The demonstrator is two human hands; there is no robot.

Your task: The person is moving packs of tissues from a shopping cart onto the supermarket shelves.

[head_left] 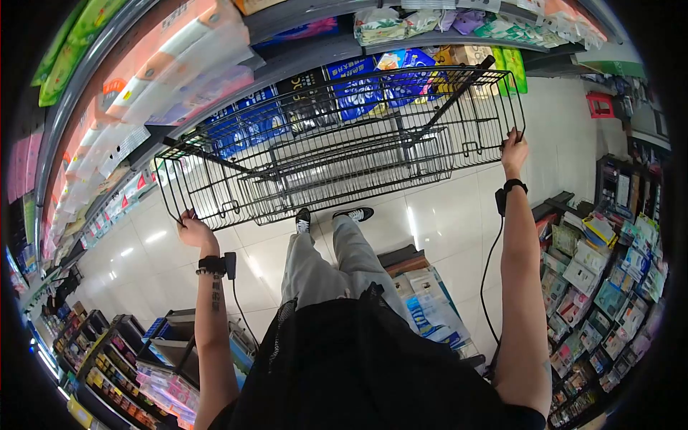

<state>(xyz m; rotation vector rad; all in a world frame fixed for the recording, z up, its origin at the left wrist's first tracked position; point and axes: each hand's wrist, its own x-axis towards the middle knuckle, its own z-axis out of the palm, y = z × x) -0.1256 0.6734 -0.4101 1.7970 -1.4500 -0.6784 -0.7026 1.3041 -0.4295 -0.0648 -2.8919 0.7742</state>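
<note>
A long black wire rack (344, 143) spans the view in front of me, made of thin bars with a lower wire tier inside it. My left hand (195, 231) is closed on its near left end, at the outer bars. At the far right end, my right hand (514, 152) has its fingers wrapped round the end frame. The rack's wires show nothing lying in it; packages are seen through the bars from behind. Its feet, if any, are hard to make out.
Behind the rack, blue packages (358, 89) stand low under a shelf. Packed shelves (143, 93) run along the left. Hanging goods (595, 272) fill the right side. A stack of flat packages (433, 308) is beside my legs on pale floor tiles (265, 261).
</note>
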